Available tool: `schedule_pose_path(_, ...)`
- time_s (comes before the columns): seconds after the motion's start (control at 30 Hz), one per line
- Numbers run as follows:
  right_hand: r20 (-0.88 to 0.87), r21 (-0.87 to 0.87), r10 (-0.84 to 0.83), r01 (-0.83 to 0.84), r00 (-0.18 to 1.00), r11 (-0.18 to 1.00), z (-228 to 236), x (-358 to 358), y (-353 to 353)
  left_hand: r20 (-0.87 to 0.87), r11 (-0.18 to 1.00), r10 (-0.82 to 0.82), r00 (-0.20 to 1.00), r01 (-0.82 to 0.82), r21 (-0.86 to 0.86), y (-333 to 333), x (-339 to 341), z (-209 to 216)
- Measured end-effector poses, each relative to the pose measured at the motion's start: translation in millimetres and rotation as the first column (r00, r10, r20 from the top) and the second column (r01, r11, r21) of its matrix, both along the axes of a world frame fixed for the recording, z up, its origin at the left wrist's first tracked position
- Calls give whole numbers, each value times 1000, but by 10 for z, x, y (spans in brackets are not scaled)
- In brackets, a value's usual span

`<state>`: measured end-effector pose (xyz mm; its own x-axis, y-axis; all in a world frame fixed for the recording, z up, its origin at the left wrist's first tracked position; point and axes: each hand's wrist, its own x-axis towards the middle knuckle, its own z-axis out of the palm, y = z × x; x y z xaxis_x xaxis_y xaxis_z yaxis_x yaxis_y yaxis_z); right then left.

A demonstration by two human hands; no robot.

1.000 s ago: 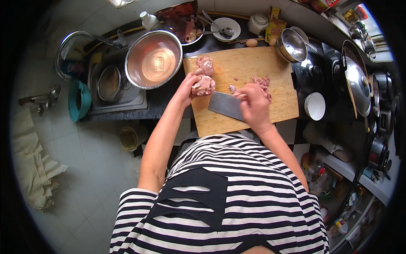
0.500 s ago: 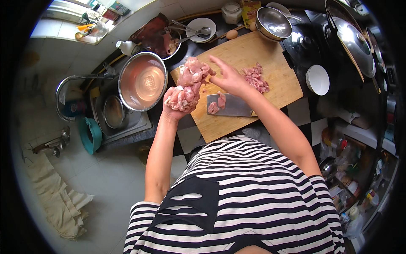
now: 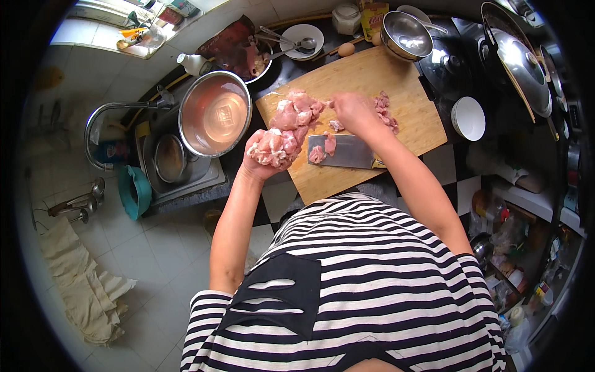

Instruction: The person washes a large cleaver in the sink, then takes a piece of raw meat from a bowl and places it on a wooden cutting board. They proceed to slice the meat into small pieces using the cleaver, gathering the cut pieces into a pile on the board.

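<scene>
A large lump of raw meat (image 3: 286, 133) rests in my left hand (image 3: 255, 168), whose fingers curl round its underside above the left part of the wooden cutting board (image 3: 396, 74). My right hand (image 3: 358, 114) is closed over the board, its fingertips pinching a thin end of the same meat, stretched out to the right. Below lies a cleaver (image 3: 353, 152) with a wide blade, two small meat scraps (image 3: 317, 154) on it. Cut meat pieces (image 3: 385, 111) lie on the board, partly hidden behind my right hand.
A steel basin (image 3: 215, 115) of pinkish water stands left, over the sink (image 3: 189, 183). Behind the board are a white bowl (image 3: 302, 42) with spoons, an egg (image 3: 346, 49) and a steel pan (image 3: 407, 34). Another white bowl (image 3: 468, 118) sits right, near the stove.
My right hand has gone from open, with fingers spread, to closed on the end of the meat. The left hand still holds the lump. The view has shifted slightly.
</scene>
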<state>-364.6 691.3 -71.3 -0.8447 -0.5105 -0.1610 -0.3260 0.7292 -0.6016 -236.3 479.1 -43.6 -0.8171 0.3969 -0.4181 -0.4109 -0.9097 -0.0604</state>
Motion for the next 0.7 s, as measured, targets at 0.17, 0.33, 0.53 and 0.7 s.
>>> schedule_pose_path(0.17, 651, -432, 18, 352, 758, 830, -429, -187, 290, -323, 968, -142, 936, 63, -241, -156, 63, -159)
schedule_pose_path(0.33, 736, -636, 469, 263, 488, 725, 370, 175, -119, -417, 988, -151, 896, 149, -39, -303, 185, -202)
schedule_pose_path(0.53, 688, -604, 491, 46, 534, 796, 520, 189, -264, -227, 977, -66, 972, 17, -211, -259, 217, -90)
schedule_pose_path(0.7, 747, -643, 553, 186, 371, 743, 437, 222, -175, -166, 988, -8, 986, -17, -152, -228, 253, -109)
